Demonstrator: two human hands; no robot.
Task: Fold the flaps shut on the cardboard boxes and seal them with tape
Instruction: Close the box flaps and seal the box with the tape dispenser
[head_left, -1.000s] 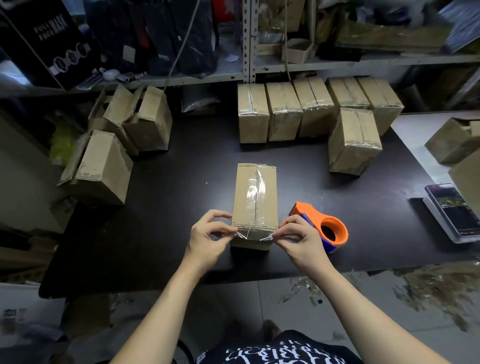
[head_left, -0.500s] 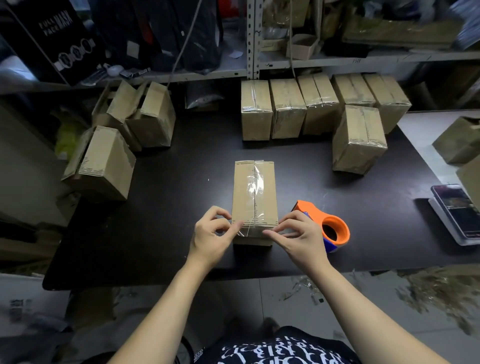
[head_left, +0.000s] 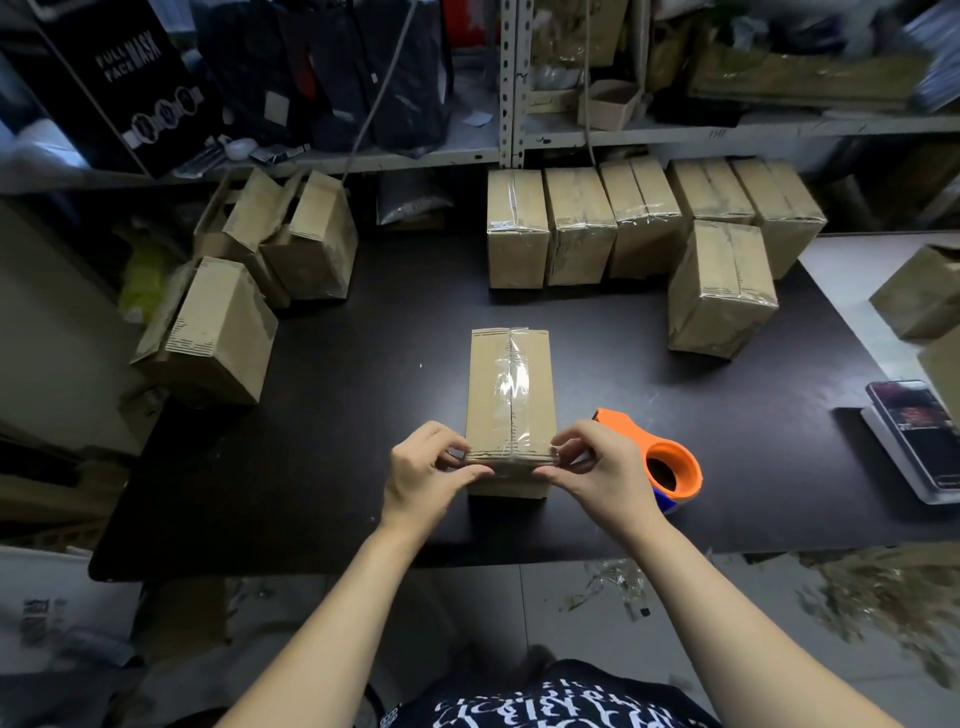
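A closed cardboard box (head_left: 509, 395) stands in the middle of the black table (head_left: 322, 467), with clear tape running along its top seam. A second strip of clear tape (head_left: 511, 460) lies across the box's near edge. My left hand (head_left: 426, 475) pinches the left end of that strip at the box's near left corner. My right hand (head_left: 597, 473) pinches the right end at the near right corner. An orange and blue tape dispenser (head_left: 657, 460) lies on the table just right of my right hand.
Several taped boxes (head_left: 639, 223) line the back of the table, one (head_left: 719, 291) in front of them. Open-flapped boxes (head_left: 291, 239) and another (head_left: 218, 327) sit at the left. A phone (head_left: 914, 431) lies at the right edge. Shelves stand behind.
Both hands have brought the cross strip of tape down onto the box's near edge and moved closer to its corners. The tape ends no longer stick out loose.
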